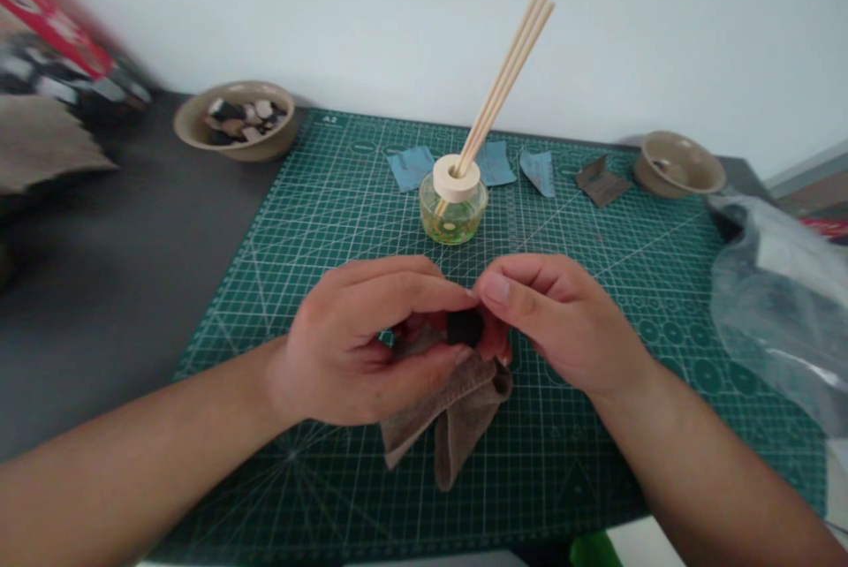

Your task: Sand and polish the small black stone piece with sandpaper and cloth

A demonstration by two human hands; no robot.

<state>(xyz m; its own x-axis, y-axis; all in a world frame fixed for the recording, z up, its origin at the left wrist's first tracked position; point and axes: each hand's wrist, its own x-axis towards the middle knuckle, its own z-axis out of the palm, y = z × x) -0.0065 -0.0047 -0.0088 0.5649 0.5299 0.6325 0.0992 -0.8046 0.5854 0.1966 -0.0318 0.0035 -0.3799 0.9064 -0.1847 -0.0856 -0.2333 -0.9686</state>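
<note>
My left hand (377, 337) is closed, with a small black piece (465, 328) held between its thumb and fingers. A brown cloth (457, 417) hangs in folds below that hand, partly hidden by it. My right hand (556, 311) meets the left one just beside the black piece. Its thumb and forefinger are pressed together; anything between them is too small or hidden to make out. Both hands are over the green cutting mat (318, 496). Beyond them stands a glass diffuser bottle (454, 218) with a pale ring top and several reeds (507, 86).
At the back left is a bowl (192, 125) of black, white and brown pieces; another bowl (702, 178) stands back right. Blue scraps (411, 168) and a brown scrap (604, 183) lie along the mat's far side. A clear plastic bag (775, 302) covers the right edge.
</note>
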